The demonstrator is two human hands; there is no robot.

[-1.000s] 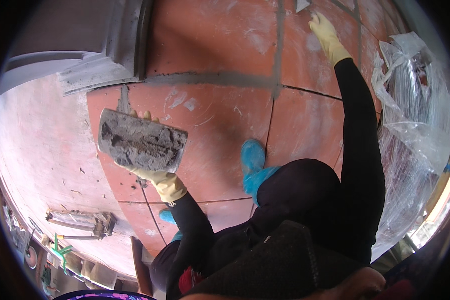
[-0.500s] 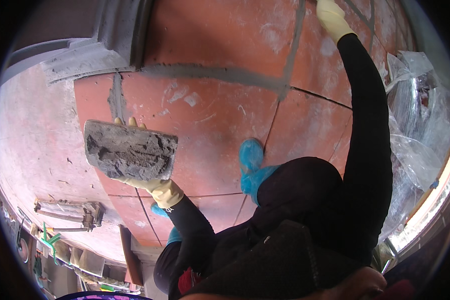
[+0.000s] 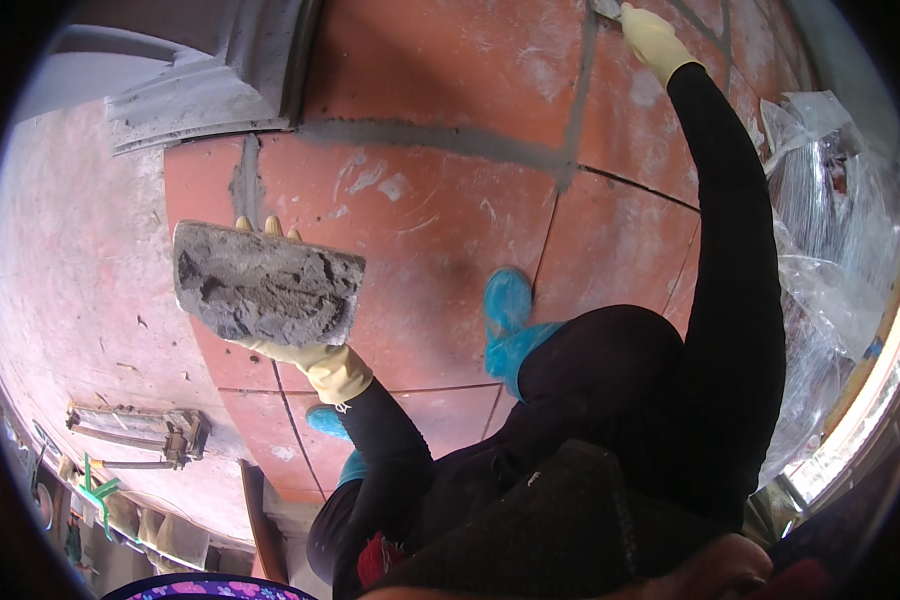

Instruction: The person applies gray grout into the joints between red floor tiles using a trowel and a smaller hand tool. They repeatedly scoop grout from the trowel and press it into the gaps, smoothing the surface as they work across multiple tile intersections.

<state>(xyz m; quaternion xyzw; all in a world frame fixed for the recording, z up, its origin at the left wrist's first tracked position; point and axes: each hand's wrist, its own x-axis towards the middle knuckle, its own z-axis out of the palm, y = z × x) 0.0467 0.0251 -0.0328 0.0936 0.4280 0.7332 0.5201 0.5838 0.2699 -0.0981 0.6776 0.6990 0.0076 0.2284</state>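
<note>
My left hand (image 3: 327, 368), in a pale yellow rubber glove, grips a flat rectangular board (image 3: 353, 318) from beneath, with fingertips showing past its far edge. Lumpy grey mortar (image 3: 265, 285) covers most of the board. Far off at the upper right, my right hand (image 3: 657, 42), gloved the same way, is closed around a small trowel (image 3: 607, 9). Only a bit of its metal shows beside the fingers, near a mortared joint. Large red floor tiles (image 3: 420, 250) lie under both hands. Grey mortar (image 3: 440, 142) fills several joints, while other joints are dark gaps.
A grey moulded base (image 3: 205, 100) stands at the upper left. Crumpled clear plastic sheeting (image 3: 830, 240) lies along the right. A manual tile cutter (image 3: 140, 433) rests on the pale floor at left, near a leaning brown board (image 3: 262, 525). My blue boots (image 3: 507, 300) are on the tiles.
My right hand has shifted slightly left and down in view, and the trowel's metal now shows. The loaded board appears a little higher and farther right as the whole view shifts slightly.
</note>
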